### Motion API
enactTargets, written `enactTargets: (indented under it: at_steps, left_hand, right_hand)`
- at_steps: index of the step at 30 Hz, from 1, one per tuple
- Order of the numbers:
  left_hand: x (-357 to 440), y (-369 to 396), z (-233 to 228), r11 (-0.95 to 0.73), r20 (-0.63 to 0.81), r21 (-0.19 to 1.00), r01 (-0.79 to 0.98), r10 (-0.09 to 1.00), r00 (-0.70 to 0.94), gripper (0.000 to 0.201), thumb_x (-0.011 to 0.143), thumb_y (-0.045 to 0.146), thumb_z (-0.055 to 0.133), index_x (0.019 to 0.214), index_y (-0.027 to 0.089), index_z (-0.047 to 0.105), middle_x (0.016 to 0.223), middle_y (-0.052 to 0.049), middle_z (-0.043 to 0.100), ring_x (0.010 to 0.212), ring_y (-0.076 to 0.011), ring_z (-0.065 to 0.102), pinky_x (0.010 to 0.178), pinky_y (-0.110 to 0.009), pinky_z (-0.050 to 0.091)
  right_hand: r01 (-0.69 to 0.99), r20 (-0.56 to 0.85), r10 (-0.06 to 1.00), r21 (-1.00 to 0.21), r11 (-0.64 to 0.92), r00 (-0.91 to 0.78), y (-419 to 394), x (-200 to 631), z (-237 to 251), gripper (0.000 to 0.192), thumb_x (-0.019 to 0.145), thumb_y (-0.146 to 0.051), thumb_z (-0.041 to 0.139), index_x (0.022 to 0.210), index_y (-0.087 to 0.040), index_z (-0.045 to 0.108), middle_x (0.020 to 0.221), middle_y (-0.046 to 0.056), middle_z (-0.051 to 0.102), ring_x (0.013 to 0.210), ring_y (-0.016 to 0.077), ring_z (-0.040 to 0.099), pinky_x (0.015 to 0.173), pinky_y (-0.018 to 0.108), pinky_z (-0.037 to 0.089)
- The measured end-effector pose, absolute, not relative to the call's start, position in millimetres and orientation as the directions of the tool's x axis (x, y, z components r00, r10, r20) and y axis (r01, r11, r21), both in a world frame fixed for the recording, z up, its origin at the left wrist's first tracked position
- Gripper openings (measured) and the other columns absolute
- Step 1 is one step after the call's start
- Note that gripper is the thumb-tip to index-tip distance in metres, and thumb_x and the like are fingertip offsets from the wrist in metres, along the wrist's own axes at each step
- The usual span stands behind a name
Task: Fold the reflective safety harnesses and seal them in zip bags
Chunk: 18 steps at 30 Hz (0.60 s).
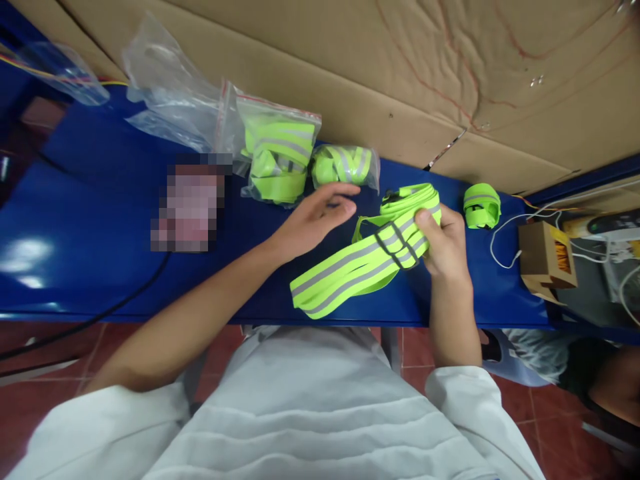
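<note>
My right hand [447, 243] grips a neon-yellow reflective strap [350, 270] with grey stripes, its thumb pressed on the folded layers. Black buckles [397, 245] sit midway along the strap, and its looped end hangs toward the lower left above the blue table. My left hand [320, 220] hovers to the left of the strap, fingers apart and holding nothing. Behind that hand lie a zip bag [280, 157] of similar straps and a smaller clear bag [346, 167] with a rolled strap. Another rolled strap [481, 205] rests unbagged to the right.
Clear plastic bags [170, 87] lie at the back left of the blue table [100, 200]. A blurred-out object [190, 207] with a black cable is at left. To the right are a small cardboard box [545, 257] and white cables. Part of another person [595, 373] shows at lower right.
</note>
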<state>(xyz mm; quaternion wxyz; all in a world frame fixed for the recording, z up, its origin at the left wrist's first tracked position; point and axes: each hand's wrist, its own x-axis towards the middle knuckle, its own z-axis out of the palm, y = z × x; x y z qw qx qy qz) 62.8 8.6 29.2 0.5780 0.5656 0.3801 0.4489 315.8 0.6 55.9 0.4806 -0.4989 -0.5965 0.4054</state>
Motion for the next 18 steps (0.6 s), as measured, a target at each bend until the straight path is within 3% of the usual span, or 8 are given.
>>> enactTargets:
  at_steps: [3,6,8,11,14,18]
  left_hand:
    - [58.9,9.7,32.8,-0.133,0.221,0.96,-0.248,0.9,0.375,0.078,0.078,0.067,0.084,0.14,0.025,0.062,0.154,-0.011,0.058,0.149,-0.0322,0.051,0.117,-0.037,0.046]
    - [66.1,-0.8,36.0,-0.013,0.18,0.951,-0.309,0.835,0.52,0.101,0.063,0.053,0.099,0.15,0.027,0.054,0.148,-0.011,0.063,0.141,-0.0348,0.059,0.114,-0.042,0.05]
    - [74.1,-9.8,35.8,0.123,0.076,0.955,-0.271,0.779,0.623,0.092,0.063,0.044,0.1,0.143,0.023,0.06,0.132,-0.011,0.072,0.124,-0.0325,0.07,0.104,-0.043,0.057]
    - [81.4,-17.2,33.1,0.329,-0.086,0.933,-0.145,0.596,0.798,0.051,0.075,0.043,0.093,0.113,0.015,0.075,0.107,-0.011,0.08,0.1,-0.0264,0.076,0.089,-0.038,0.061]
    - [79.5,-14.7,30.5,0.352,-0.134,0.933,-0.081,0.546,0.827,0.03,0.086,0.041,0.084,0.094,0.013,0.077,0.093,-0.009,0.08,0.087,-0.0201,0.076,0.082,-0.03,0.06]
    - [72.1,-7.5,25.8,0.25,-0.067,0.965,-0.076,0.518,0.853,0.025,0.093,0.036,0.078,0.105,0.013,0.077,0.095,-0.008,0.081,0.089,-0.0187,0.076,0.084,-0.028,0.059]
  right_hand:
    - [0.334,0.243,0.945,-0.891,0.306,-0.218,-8.9,307.8,69.3,0.032,0.089,-0.053,0.081,0.106,-0.026,0.083,0.094,-0.001,0.081,0.079,0.019,0.074,0.071,0.031,0.061]
    - [0.413,0.368,0.868,-0.771,0.485,-0.333,-16.7,292.4,82.4,0.038,0.09,-0.052,0.08,0.117,-0.024,0.08,0.105,0.002,0.081,0.091,0.022,0.077,0.085,0.034,0.064]
    - [0.447,0.46,0.827,-0.696,0.562,-0.323,-18.2,283.0,87.9,0.04,0.091,-0.052,0.079,0.122,-0.025,0.078,0.113,0.004,0.081,0.101,0.0241,0.077,0.094,0.037,0.063]
    - [0.49,0.501,0.817,-0.657,0.574,-0.285,-14.3,277.0,90.2,0.042,0.091,-0.054,0.078,0.122,-0.026,0.078,0.117,0.004,0.079,0.106,0.0258,0.076,0.097,0.039,0.062]
    - [0.454,0.367,0.891,-0.767,0.453,-0.269,-6.7,280.1,86.4,0.041,0.088,-0.058,0.079,0.11,-0.024,0.079,0.1,0.003,0.08,0.092,0.0234,0.076,0.084,0.036,0.064]
    - [0.212,-0.024,0.956,-0.976,0.041,-0.294,1.5,285.2,72.5,0.041,0.088,-0.06,0.078,0.107,-0.023,0.076,0.092,0.001,0.079,0.08,0.0192,0.075,0.07,0.03,0.062]
